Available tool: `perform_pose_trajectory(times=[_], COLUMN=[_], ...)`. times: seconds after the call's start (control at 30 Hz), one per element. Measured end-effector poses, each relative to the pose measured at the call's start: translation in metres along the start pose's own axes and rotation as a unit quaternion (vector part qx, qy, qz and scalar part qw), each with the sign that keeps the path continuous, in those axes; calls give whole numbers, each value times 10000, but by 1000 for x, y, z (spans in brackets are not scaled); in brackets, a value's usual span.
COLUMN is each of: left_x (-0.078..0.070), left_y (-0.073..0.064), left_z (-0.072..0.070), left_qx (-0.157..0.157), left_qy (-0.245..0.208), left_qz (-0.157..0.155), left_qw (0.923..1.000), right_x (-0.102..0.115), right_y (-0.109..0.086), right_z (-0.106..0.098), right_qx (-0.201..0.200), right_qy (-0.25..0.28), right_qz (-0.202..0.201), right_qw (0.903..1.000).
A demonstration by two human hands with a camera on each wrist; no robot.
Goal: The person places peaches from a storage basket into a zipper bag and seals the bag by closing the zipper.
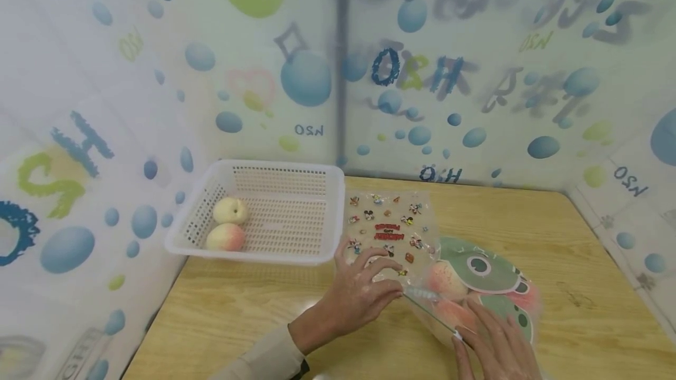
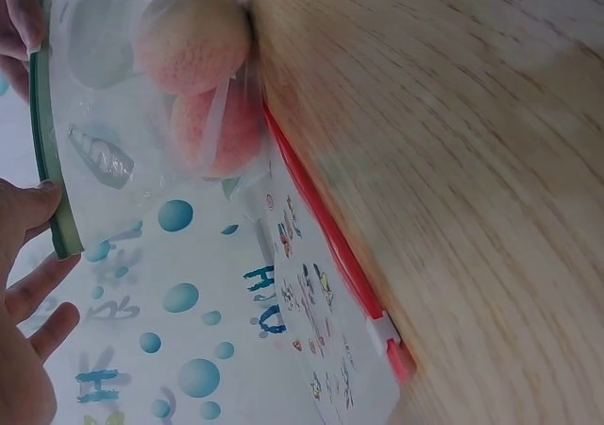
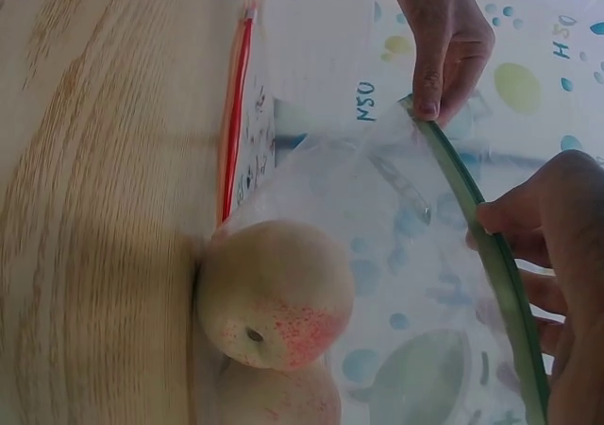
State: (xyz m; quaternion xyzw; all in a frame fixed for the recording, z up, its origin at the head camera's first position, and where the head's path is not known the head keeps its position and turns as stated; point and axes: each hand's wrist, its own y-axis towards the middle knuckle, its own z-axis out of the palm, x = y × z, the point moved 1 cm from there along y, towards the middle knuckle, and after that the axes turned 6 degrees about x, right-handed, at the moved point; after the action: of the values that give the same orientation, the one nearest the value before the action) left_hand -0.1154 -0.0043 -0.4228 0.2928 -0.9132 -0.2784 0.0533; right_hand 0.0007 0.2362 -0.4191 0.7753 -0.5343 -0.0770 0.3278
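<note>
A clear zip bag with a green frog-like print (image 1: 477,271) stands on the table with several peaches (image 3: 274,293) inside. Along its top edge runs a green zip strip (image 2: 45,151), with a small white slider (image 1: 457,335) near my right hand. My left hand (image 1: 361,292) pinches one end of the strip between thumb and forefinger, its other fingers spread. Farther along, my right hand (image 1: 496,339) pinches the strip by the slider, fingers reaching over the bag's side. The strip is stretched between both hands, raised above the tabletop in the wrist views.
Behind my left hand lies a flat clear bag with cartoon prints (image 1: 391,233) and a red zip (image 2: 321,217). At the back left, a white plastic basket (image 1: 274,257) holds two peaches (image 1: 230,211). Patterned curtains (image 1: 306,145) enclose the wooden table (image 1: 591,309).
</note>
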Motion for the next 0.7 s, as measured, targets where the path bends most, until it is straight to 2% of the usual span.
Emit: perform_pose_trajectory(times=[0.17,0.4,0.5,0.7], left_x=[0,1,1,1], left_y=[0,0,0,-3], left_z=[0,2,2,5], left_qx=[37,-20,-53,-115], left_qy=[-27,-13,5,44], left_qz=[-29,-24,-21,-8], left_qw=[10000,10000,10000,9999], right_x=[1,0,0,-2], right_y=[-2,-2,-3,-9], right_z=[-2,-2,-2,0], right_qx=[110,-63,-18,-138], right_qy=[-94,-191,-223,-265], right_qz=[216,283,396,341], right_qw=[9997,9994,9990,9990])
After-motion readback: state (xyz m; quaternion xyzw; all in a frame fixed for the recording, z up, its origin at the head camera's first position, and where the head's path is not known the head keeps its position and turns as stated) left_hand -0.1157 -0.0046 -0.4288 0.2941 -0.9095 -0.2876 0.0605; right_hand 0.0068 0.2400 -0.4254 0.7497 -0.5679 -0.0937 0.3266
